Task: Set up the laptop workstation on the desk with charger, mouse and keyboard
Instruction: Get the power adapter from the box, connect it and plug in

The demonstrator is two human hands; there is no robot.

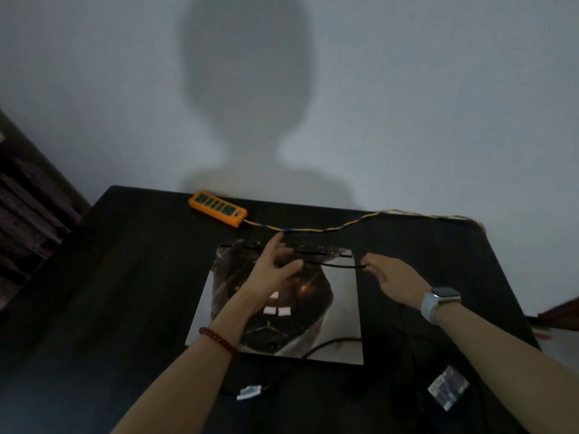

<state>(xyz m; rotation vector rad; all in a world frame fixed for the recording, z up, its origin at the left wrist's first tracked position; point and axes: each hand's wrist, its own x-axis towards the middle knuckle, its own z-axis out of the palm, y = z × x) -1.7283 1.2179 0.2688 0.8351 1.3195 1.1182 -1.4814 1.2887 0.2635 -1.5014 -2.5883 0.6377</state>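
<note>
A thin black cable [329, 265] runs taut between both hands above the closed, glossy laptop [341, 308] lying mid-desk [125, 292]. The right hand [394, 278] pinches its end; the left hand [275, 270] seems curled loosely around it. Beyond the fingers lies an orange power strip [217, 207]; bare dark desk lies left. No label is legible.

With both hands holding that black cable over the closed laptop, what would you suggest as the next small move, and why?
Probably carry the black cable toward the orange power strip. Left hand and right hand hold it stretched above the laptop, and the strip's sockets look unoccupied.
</note>
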